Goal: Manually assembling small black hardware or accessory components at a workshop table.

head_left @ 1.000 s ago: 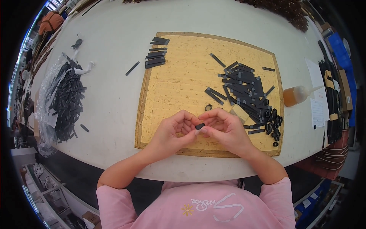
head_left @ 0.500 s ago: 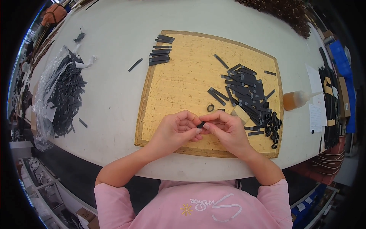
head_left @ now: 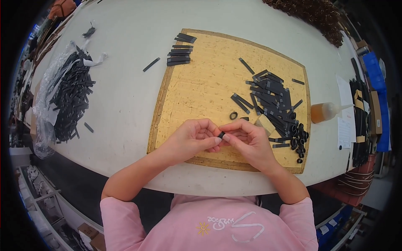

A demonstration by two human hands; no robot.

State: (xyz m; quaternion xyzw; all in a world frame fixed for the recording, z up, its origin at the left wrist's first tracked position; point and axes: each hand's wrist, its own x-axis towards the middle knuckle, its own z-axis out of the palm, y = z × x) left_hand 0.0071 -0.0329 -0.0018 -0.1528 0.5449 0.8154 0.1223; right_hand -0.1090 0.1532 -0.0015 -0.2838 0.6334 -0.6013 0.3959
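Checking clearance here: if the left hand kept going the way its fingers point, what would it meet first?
The left hand points toward the right hand; their fingertips already meet around a small black piece, so it would press into that hand first.

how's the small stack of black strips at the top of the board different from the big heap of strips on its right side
The small stack of black strips is laid in neat parallel rows near the board's top left corner; the big heap on the right is jumbled, with strips crossing at many angles. The stack holds few pieces, the heap far more. Small black rings lie at the heap's lower end, none by the stack. Both are flat black strips on the same cork-coloured board.
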